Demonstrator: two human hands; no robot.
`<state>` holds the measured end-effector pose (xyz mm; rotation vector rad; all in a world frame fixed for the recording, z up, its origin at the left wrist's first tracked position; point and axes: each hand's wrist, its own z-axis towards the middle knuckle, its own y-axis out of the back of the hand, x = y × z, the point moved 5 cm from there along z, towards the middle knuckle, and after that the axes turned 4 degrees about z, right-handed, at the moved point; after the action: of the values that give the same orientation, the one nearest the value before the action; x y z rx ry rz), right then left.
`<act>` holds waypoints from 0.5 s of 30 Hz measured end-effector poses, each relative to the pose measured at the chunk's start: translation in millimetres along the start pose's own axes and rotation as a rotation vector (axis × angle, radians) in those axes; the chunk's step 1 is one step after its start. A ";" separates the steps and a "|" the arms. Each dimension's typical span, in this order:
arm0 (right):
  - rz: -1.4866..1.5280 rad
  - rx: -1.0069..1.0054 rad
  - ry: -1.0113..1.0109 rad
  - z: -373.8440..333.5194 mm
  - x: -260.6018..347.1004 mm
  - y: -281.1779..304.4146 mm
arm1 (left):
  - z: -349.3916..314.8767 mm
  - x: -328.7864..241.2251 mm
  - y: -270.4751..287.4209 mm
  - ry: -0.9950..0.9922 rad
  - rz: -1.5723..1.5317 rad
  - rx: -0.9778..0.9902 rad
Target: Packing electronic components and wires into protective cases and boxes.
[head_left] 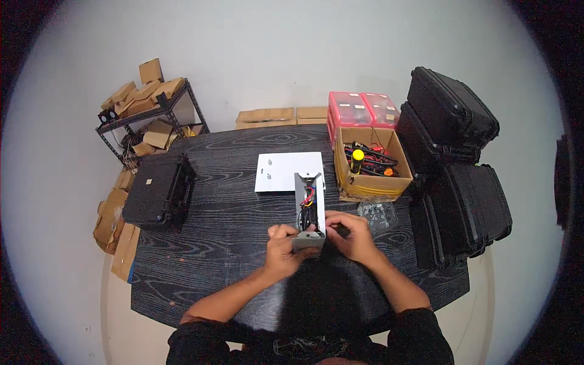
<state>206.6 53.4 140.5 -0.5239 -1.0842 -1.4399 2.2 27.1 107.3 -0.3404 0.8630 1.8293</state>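
A narrow, open white metal housing (322,204) stands tilted up over the table in front of me. Red, yellow and black wires (309,204) lie packed inside it. My left hand (283,250) is closed around its near left end, with the thumb by the opening. Against the right wall, my right hand (356,238) has its thumb and forefinger bent together in a pinch; whatever is between the fingertips is too small to make out. Just beyond the housing lies a white metal box or cover (289,171) with small fittings on its left side, partly hidden by the housing.
A cardboard box (372,188) of cables and tools sits at the right, before red-framed drawers (350,109). Next to it lies a clear tray of small parts (377,214). Black hard cases (453,121) are stacked far right; another case (157,190) stands left, near a cluttered shelf (143,115).
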 end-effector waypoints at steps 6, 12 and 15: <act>-0.116 0.028 0.096 1.9 8.5 1.5 | 1.4 -6.9 1.7 -0.031 0.079 0.028; -0.102 0.051 0.106 2.2 7.6 4.0 | 21.8 -22.6 11.3 -0.119 0.141 0.089; -0.096 0.061 0.117 3.2 8.0 4.0 | 27.2 -21.4 16.0 -0.137 0.034 -0.003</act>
<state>207.8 52.4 149.8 -0.3438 -1.0685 -1.4968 1.2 28.0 145.4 -0.2013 0.7753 1.8625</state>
